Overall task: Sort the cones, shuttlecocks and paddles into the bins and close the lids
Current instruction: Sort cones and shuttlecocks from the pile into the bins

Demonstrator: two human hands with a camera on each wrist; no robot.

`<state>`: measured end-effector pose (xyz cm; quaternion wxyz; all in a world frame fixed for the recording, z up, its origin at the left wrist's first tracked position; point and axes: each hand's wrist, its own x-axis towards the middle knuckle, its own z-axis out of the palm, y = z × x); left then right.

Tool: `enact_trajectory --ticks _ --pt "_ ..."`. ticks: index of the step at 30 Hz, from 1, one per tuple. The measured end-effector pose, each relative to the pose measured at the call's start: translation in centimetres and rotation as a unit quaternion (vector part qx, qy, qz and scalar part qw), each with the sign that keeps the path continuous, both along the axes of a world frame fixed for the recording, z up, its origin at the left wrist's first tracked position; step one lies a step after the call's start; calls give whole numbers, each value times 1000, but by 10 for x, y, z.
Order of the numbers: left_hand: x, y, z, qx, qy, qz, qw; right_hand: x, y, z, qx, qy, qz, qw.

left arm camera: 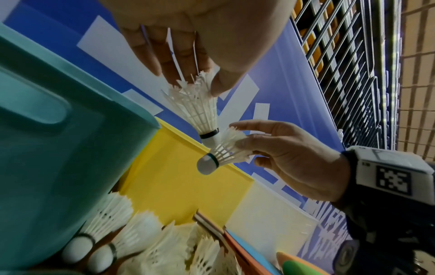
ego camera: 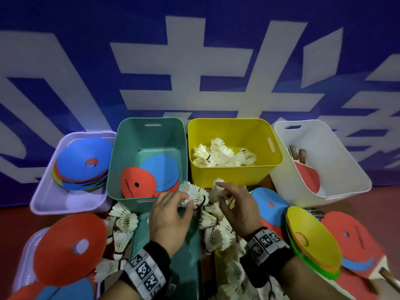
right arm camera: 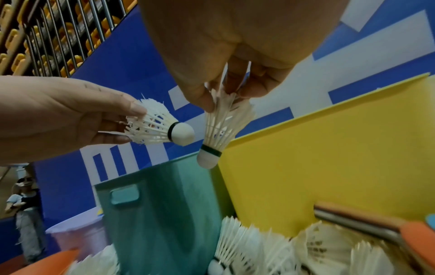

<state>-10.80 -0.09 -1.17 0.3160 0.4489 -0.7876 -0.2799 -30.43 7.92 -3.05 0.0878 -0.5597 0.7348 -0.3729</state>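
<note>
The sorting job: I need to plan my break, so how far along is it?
Partly done. The yellow bin holds some shuttlecocks, the purple and green bins hold cones, the white bin paddles. The left hand and right hand each pinch a shuttlecock. Many loose shuttlecocks, cones and all lids remain.

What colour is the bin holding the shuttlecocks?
Yellow bin, clearest in the head view.
</note>
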Motion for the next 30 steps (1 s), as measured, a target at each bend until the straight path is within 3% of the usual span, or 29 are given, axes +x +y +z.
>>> enact_trajectory --ticks 7,14,20,30 --pt "-66 -34 23 13 -11 -11 1000 -62 -35 28 -44 29 -74 996" --pt "-121 -77 23 -3 -43 3 999 -118 -65 26 33 18 -140 989" --pt "-144 -100 9 -18 -117 9 993 -137 -74 11 64 18 -155 986" --pt "-156 -107 0 43 -94 -27 994 -138 -83 2 39 23 -141 989"
